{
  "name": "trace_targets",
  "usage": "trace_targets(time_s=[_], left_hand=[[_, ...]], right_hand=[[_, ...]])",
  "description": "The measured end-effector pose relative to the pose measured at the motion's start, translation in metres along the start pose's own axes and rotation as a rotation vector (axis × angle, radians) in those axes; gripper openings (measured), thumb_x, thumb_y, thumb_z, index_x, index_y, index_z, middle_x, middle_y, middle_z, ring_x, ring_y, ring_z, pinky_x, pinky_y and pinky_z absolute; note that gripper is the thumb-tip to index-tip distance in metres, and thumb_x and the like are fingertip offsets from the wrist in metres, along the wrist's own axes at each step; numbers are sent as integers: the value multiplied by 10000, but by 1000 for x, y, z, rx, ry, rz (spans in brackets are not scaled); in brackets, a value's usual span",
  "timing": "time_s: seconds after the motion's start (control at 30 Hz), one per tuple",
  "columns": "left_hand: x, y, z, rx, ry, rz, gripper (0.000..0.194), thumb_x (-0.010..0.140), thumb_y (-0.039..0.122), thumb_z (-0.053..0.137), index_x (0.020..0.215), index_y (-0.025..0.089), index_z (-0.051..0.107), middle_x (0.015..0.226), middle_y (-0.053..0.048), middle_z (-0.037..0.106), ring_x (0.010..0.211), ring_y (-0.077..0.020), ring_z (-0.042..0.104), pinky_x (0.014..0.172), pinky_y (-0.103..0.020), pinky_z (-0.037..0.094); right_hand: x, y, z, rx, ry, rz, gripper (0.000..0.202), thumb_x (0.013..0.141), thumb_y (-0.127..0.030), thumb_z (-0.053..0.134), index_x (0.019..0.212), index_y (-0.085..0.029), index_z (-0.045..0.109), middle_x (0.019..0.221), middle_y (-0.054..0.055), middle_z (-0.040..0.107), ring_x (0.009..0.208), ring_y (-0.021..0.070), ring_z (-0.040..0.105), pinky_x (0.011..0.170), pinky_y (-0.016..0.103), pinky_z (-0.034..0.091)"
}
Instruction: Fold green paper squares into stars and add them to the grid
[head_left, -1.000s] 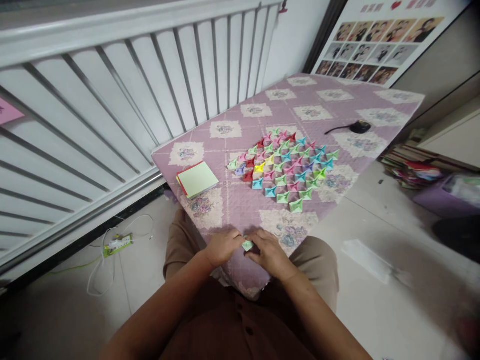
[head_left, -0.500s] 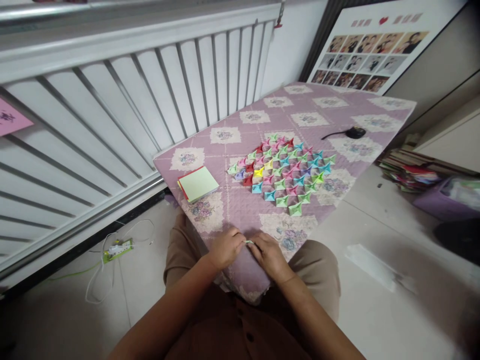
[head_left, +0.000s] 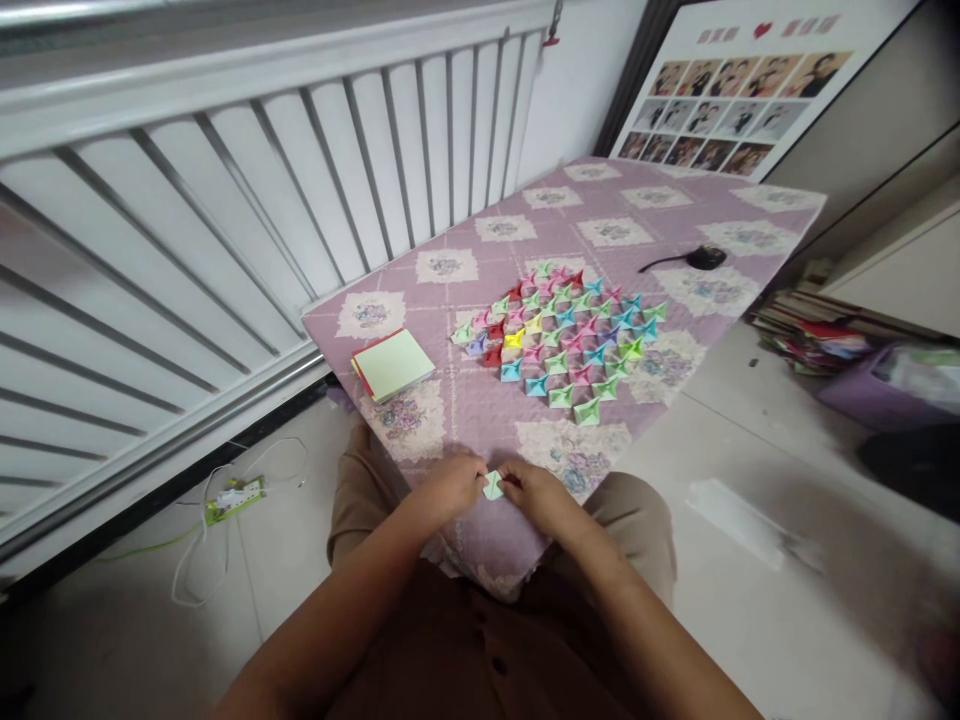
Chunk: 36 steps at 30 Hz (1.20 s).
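A small piece of folded pale green paper (head_left: 493,485) is held near the table's front corner, a crease line showing on its face. My left hand (head_left: 456,484) pinches its left edge, fingers closed. From the other side, my right hand (head_left: 534,492) grips the right edge between thumb and fingers. Beyond my hands, several small folded paper pieces (head_left: 555,364) in green, pink, blue, red and yellow stand in slanting rows. Left of them lies a stack of square paper sheets (head_left: 395,364), pale green on top with red and yellow edges peeking out.
The table wears a purple floral cloth (head_left: 517,265). A black object with a thin stem (head_left: 706,258) lies at its right. Along the left runs a white radiator (head_left: 330,170). On the floor are a power strip (head_left: 235,500) with cords and a purple bin (head_left: 885,385).
The paper between my fingers was edge-on and mostly hidden. Now its flat face shows upward, with my fingertips at its two sides. The view has shifted slightly.
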<state>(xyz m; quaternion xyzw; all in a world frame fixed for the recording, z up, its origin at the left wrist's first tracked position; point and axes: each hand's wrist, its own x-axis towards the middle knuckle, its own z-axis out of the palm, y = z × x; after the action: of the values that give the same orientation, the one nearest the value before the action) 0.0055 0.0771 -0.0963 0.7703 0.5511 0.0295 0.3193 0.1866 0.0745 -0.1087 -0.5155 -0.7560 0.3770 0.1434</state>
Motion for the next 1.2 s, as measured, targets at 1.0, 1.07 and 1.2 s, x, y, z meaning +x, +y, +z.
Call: trace_targets(time_s=[1.0,1.07,1.2], left_hand=[[17,-10,-4,51,2,130,103,815,237,556,817,183,644,845,-27,619,804,-163,538,713,-252,398],[17,-10,-4,58,4,128,116,826,233,538,823,185,644,853,-28,618,810,-165,539,722,-256,400],[12,-7,-5,74,13,122,121,839,230,521,828,191,635,871,-31,603,841,-173,540,738,-263,402]], right_hand=[[11,0,-3,-313,41,-103,61,803,-206,577,823,-193,633,819,35,642,743,159,571,657,249,380],[11,0,-3,-312,51,-112,64,805,-200,570,826,-192,630,819,35,636,747,158,569,658,249,380],[9,1,-2,-318,73,-139,65,808,-195,560,835,-194,620,829,35,623,757,159,566,658,252,385]])
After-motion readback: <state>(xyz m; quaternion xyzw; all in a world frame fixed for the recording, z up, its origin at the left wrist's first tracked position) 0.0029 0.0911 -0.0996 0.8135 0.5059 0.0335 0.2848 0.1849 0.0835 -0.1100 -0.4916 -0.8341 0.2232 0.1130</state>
